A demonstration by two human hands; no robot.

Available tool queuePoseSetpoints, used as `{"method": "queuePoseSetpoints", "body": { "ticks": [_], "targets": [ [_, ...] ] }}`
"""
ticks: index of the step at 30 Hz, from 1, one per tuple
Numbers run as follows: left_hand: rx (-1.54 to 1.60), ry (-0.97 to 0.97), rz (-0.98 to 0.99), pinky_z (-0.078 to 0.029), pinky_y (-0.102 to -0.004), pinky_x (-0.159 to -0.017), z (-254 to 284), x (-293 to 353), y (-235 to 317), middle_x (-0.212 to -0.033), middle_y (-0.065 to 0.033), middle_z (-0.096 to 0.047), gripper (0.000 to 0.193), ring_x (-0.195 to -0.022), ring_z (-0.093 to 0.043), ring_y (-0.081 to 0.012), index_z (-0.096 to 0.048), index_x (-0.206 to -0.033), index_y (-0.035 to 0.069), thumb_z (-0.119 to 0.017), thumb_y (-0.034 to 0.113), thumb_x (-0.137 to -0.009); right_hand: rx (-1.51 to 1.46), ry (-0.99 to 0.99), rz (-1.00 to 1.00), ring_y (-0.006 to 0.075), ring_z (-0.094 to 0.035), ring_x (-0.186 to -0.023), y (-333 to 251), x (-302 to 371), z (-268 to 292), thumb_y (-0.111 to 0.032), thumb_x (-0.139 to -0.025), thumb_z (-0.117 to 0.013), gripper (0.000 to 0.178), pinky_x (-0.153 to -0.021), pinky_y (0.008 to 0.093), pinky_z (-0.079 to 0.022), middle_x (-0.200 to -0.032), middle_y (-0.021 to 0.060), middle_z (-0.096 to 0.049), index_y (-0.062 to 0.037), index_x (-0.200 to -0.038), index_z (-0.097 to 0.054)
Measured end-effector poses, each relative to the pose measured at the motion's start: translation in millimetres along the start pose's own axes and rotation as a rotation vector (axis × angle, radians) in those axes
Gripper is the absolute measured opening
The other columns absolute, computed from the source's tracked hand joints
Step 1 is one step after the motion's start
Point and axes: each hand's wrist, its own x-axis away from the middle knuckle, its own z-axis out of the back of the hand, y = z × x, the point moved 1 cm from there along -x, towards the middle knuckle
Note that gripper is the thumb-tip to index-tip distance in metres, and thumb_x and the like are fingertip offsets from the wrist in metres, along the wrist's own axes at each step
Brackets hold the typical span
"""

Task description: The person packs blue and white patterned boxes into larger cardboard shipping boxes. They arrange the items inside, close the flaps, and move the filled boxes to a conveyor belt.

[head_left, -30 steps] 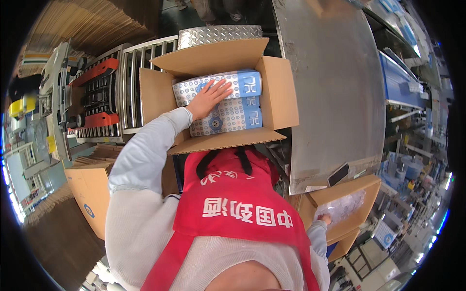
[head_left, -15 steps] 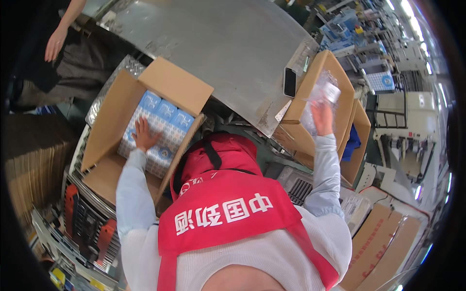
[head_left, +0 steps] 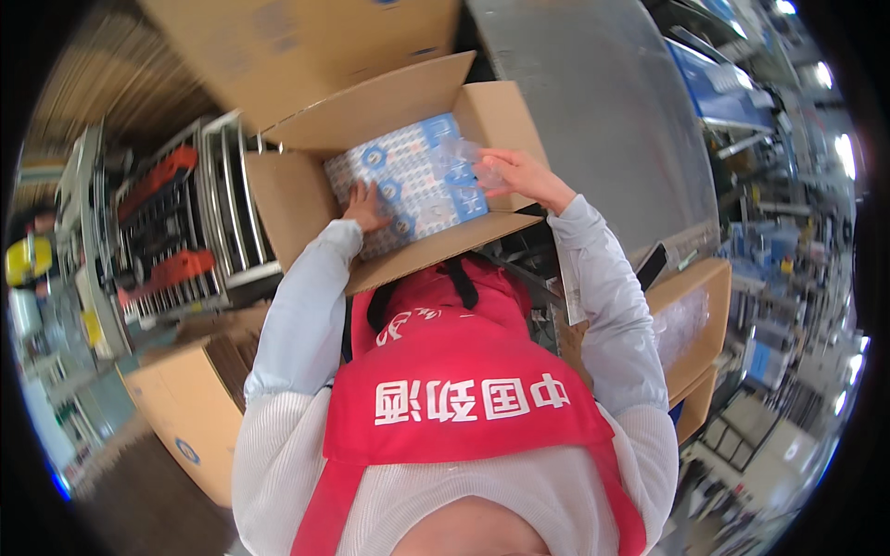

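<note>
Matt cardboard carton (head_left: 375, 107); glossy plastic piece (head_left: 454, 153); smooth metal table (head_left: 603, 111).

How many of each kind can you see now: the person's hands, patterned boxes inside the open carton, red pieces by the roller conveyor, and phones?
Left hand and right hand: 2
Patterned boxes, visible layer only: 3
Red pieces: 2
Phone: 1
Total: 8

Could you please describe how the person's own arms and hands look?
The left hand and right hand are bare, without gloves. Pale blue oversleeves cover both forearms down to the wrists; above them are off-white ribbed knit sleeves.
</note>
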Motion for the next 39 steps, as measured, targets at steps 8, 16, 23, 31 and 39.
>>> {"method": "queuePoseSetpoints", "body": {
  "ticks": [8, 16, 23, 31, 39],
  "targets": [
    [-0.241, -0.168, 0.035, -0.011, -0.052, -0.12, 6, 28, 17, -0.158, -0.029, 0.019, 0.142, -0.147, 0.014, -0.0478, 0.003, -0.157, 0.004, -0.085, 0.056, -0.058, -0.187, 0.372, 0.053, 0.004, -0.048, -0.066, 32, 5, -6, -0.026, -0.103, -0.051, 0.027, -0.056, 0.0201, -0.043, -0.084, -0.0052, -0.057, -0.0133, -0.12, -0.067],
    [-0.345, -0.255, 0.15, -0.005, -0.0693, -0.113, 8, 32, 28, -0.157, -0.0216, 0.031, 0.158, -0.145, 0.026, -0.0417, 0.02, -0.154, 0.011, -0.093, 0.046, -0.048, -0.186, 1.06, 0.224, 0.006, -0.051, -0.078, 76, 132, 46, -0.027, -0.1, -0.054, 0.033, -0.063, 0.0209, -0.041, -0.103, -0.0011, -0.063, -0.0065, -0.125, -0.061],
    [-0.478, -0.18, 0.175, -0.008, -0.0679, -0.113, 0, 31, 32, -0.159, -0.0246, 0.022, 0.15, -0.147, 0.018, -0.0458, 0.014, -0.155, 0.007, -0.085, 0.061, -0.055, 0.242, 1.91, 0.038, 0.0225, -0.061, -0.085, 232, 356, 159, -0.022, -0.095, -0.049, 0.037, -0.073, 0.0335, -0.049, -0.099, 0.0135, -0.067, 0.0035, -0.118, -0.063],
    [-0.389, 0.065, -0.335, -0.053, -0.0531, -0.084, -27, 26, 70, -0.12, -0.014, -0.049, 0.072, -0.113, -0.055, -0.0343, -0.047, -0.122, 0.002, -0.08, 0.041, -0.071, 0.346, 1.55, -0.816, 0.0382, -0.049, -0.13, 406, 398, 140, -0.055, -0.095, -0.053, 0.079, -0.108, 0.0431, -0.039, -0.14, 0.0275, -0.05, 0.0113, -0.137, -0.046],
    [0.009, 0.046, 0.008, -0.054, -0.0482, -0.08, 0, 20, 53, -0.103, -0.0208, -0.063, 0.047, -0.091, -0.066, -0.0356, -0.062, -0.101, 0.004, -0.079, 0.035, -0.07, 0.361, 1.815, 0.093, 0.0263, -0.06, -0.104, 191, 286, 165, -0.017, -0.098, -0.057, 0.035, -0.093, 0.0366, -0.048, -0.119, 0.0193, -0.063, 0.0089, -0.12, -0.059]
  ]
}}
